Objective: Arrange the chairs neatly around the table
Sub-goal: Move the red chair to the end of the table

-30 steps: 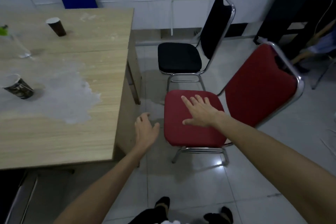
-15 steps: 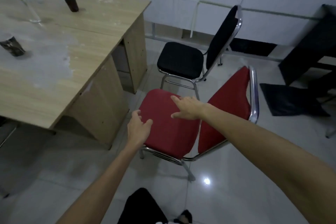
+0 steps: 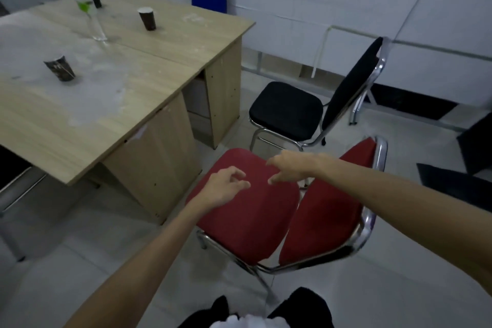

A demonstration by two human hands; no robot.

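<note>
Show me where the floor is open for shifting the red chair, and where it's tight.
Open floor: the tiles left of the red chair, below the table corner, and the stretch to its right. Tight: the gap between its seat and the table's cabinet, and behind it, where the black chair stands close. Both the left hand and right hand are empty over the seat.
</note>
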